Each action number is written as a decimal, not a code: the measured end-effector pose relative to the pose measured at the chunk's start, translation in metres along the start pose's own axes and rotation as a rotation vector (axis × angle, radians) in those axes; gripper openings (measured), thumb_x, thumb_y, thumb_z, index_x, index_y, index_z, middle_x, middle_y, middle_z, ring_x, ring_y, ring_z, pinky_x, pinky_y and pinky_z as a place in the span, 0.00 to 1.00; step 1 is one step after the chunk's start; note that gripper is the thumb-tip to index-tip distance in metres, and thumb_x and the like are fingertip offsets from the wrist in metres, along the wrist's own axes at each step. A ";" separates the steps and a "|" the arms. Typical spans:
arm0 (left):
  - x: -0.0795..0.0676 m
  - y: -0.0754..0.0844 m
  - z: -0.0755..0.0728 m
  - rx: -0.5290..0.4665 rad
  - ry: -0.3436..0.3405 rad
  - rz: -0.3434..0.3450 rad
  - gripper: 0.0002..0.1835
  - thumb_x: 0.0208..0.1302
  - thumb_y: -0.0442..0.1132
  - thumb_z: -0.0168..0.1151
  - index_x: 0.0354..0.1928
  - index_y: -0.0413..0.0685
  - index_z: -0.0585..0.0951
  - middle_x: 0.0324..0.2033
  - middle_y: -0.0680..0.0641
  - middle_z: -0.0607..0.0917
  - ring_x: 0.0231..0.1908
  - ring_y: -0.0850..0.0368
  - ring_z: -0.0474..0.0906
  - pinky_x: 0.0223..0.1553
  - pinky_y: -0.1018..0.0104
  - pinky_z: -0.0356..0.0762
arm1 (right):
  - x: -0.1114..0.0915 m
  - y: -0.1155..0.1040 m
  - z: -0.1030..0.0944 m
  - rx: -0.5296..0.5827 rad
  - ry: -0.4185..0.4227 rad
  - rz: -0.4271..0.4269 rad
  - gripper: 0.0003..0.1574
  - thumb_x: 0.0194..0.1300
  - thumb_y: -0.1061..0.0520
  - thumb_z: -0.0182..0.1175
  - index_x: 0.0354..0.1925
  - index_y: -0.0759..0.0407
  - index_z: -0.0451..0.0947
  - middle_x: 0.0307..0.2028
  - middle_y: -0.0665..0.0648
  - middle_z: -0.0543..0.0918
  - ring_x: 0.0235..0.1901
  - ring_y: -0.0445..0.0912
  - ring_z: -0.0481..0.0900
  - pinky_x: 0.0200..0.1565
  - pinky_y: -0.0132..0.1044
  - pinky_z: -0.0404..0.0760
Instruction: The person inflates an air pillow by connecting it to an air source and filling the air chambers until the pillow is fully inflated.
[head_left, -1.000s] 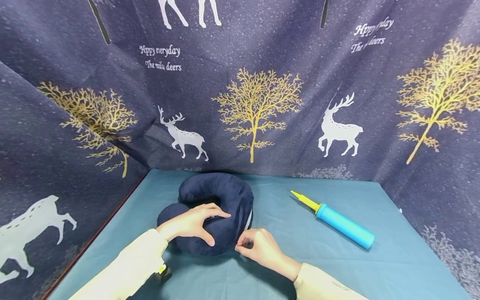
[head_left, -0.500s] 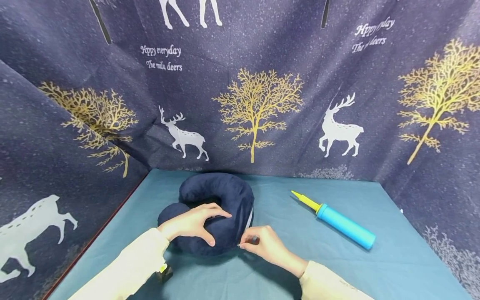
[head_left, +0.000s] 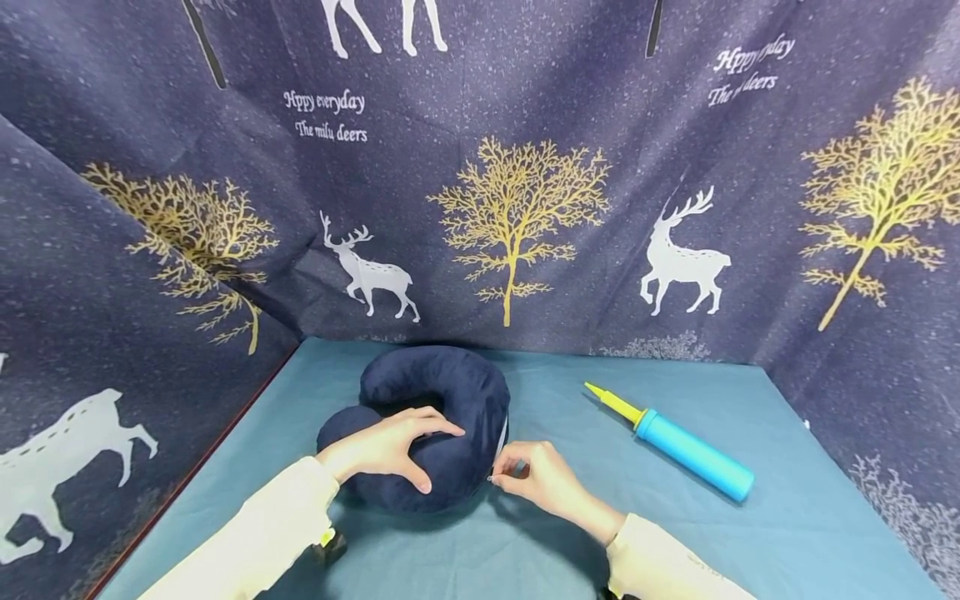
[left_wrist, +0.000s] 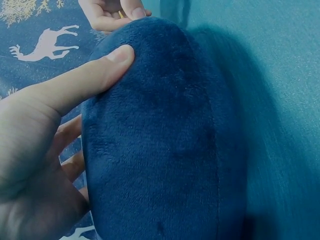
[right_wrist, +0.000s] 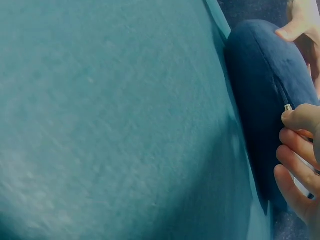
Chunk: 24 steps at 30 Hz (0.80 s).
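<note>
A dark navy U-shaped neck pillow (head_left: 467, 379) lies on the table, its opening facing left. My left hand (head_left: 386, 443) grips its near arm, thumb on top and fingers reaching into the inner curve. In the left wrist view the thumb (left_wrist: 107, 70) presses the plush cover. At the pillow's right side my right hand (head_left: 546, 479) pinches a small metal zipper pull (right_wrist: 287, 107) between thumb and forefinger. The zipper seam (right_wrist: 270, 62) runs along the pillow's outer edge. Just beyond the right hand, a white strip (head_left: 502, 438) shows in the zipper gap.
A blue hand pump (head_left: 693, 454) with a yellow nozzle (head_left: 617, 403) lies to the right on the teal tablecloth (head_left: 555, 375). A dark curtain (head_left: 465, 75) printed with deer and trees hangs behind and at the sides.
My right hand has slid the zipper pull along the seam, rightward and away from me; less of the white strip shows. The left hand and pillow stay in place.
</note>
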<state>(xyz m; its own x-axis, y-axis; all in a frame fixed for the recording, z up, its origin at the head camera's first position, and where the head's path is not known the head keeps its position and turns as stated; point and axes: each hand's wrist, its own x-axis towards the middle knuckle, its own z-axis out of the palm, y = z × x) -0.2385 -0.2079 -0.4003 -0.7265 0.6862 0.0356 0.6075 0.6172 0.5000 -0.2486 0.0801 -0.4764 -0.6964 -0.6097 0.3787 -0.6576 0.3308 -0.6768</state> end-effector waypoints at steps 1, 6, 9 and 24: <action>0.000 0.000 0.000 0.000 0.001 0.001 0.44 0.42 0.50 0.80 0.66 0.57 0.75 0.54 0.51 0.77 0.56 0.53 0.74 0.59 0.56 0.72 | 0.000 0.001 -0.001 -0.009 0.005 -0.005 0.07 0.62 0.57 0.69 0.30 0.44 0.82 0.29 0.45 0.87 0.29 0.32 0.82 0.30 0.28 0.81; 0.000 -0.001 -0.001 0.008 0.003 0.009 0.44 0.42 0.51 0.80 0.66 0.58 0.75 0.54 0.51 0.77 0.56 0.53 0.74 0.60 0.56 0.72 | 0.003 0.005 -0.003 -0.047 0.024 -0.009 0.09 0.59 0.58 0.70 0.29 0.42 0.82 0.29 0.43 0.86 0.29 0.31 0.81 0.30 0.26 0.81; 0.001 0.000 -0.001 0.007 0.001 0.005 0.44 0.42 0.51 0.80 0.66 0.58 0.75 0.55 0.51 0.77 0.56 0.52 0.74 0.60 0.55 0.72 | 0.005 0.006 -0.005 -0.058 0.029 -0.005 0.10 0.59 0.58 0.70 0.29 0.42 0.81 0.29 0.42 0.86 0.29 0.31 0.80 0.30 0.26 0.80; 0.000 0.001 -0.002 0.009 -0.007 -0.001 0.44 0.42 0.49 0.80 0.66 0.58 0.75 0.57 0.51 0.77 0.58 0.52 0.72 0.61 0.54 0.71 | 0.008 0.011 -0.010 -0.123 0.067 0.071 0.09 0.59 0.57 0.70 0.28 0.42 0.81 0.27 0.41 0.85 0.27 0.34 0.81 0.30 0.26 0.79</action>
<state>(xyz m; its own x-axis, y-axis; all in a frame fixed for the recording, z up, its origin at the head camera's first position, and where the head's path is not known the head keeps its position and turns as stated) -0.2386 -0.2077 -0.3985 -0.7251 0.6880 0.0292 0.6093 0.6213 0.4927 -0.2649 0.0861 -0.4746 -0.7571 -0.5336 0.3770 -0.6337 0.4592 -0.6226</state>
